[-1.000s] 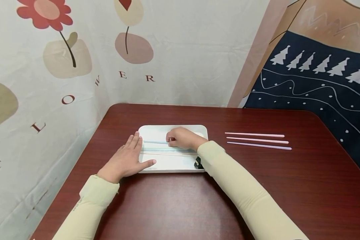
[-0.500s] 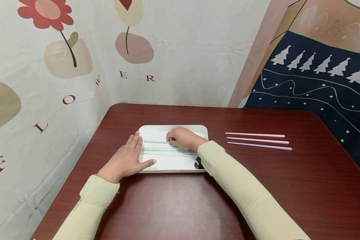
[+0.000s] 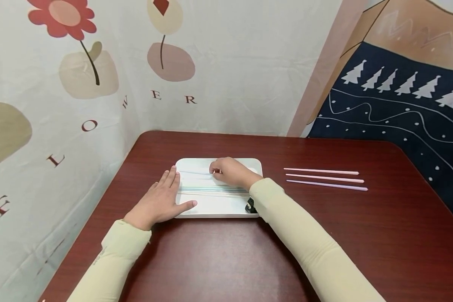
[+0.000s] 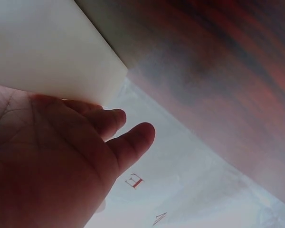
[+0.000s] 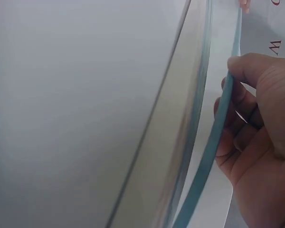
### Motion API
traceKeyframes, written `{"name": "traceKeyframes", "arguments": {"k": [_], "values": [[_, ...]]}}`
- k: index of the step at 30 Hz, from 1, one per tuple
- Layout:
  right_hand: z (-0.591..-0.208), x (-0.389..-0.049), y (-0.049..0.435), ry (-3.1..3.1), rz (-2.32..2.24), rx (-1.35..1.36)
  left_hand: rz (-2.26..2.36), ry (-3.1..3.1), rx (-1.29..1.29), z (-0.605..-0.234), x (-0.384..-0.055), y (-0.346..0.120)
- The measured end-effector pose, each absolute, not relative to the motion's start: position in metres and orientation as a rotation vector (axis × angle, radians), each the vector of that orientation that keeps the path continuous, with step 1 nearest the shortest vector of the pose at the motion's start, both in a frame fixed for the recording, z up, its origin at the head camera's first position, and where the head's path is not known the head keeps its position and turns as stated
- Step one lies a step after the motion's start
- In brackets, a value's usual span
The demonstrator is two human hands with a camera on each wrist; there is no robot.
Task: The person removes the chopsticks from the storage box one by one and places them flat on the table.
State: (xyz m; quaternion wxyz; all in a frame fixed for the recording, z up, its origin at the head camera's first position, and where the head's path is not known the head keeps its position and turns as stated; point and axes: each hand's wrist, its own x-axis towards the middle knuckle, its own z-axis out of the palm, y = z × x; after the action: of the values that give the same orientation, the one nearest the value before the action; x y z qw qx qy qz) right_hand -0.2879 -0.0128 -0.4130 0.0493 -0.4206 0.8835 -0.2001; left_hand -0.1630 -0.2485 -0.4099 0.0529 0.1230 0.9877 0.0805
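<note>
In the head view my right hand (image 3: pixel 232 172) is over the back half of a white tray (image 3: pixel 215 208). Between thumb and fingers it pinches a thin blue chopstick (image 3: pixel 196 173), clearly seen as a blue-green chopstick (image 5: pixel 211 147) in the right wrist view. Several more pale green, blue and cream chopsticks (image 3: pixel 211 191) lie side by side across the tray's middle, their right ends hidden by my right arm. My left hand (image 3: pixel 160 197) rests at the tray's left rim, fingers straight and thumb spread along the near side; the left wrist view shows its palm beside the tray wall (image 4: pixel 61 52).
Right of the tray, two pink chopsticks (image 3: pixel 324 178) and a purple chopstick (image 3: pixel 326 185) lie spaced apart on the dark red table (image 3: pixel 226 260). A small black object (image 3: pixel 251 206) is in the tray's near right corner. Printed cloth (image 3: pixel 241 84) hangs behind.
The blue chopstick has moved slightly up and towards the back of the tray in my right hand, away from the other chopsticks. My left hand has stayed at the tray's rim.
</note>
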Motion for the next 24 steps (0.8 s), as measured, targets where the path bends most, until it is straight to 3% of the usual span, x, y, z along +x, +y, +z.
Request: {"name": "traceKeyframes", "arguments": {"k": [24], "values": [[-0.369, -0.286, 0.02, 2.706, -0.773, -1.457, 0.242, 3.008, 0.354, -0.409, -0.162, -0.248]]}}
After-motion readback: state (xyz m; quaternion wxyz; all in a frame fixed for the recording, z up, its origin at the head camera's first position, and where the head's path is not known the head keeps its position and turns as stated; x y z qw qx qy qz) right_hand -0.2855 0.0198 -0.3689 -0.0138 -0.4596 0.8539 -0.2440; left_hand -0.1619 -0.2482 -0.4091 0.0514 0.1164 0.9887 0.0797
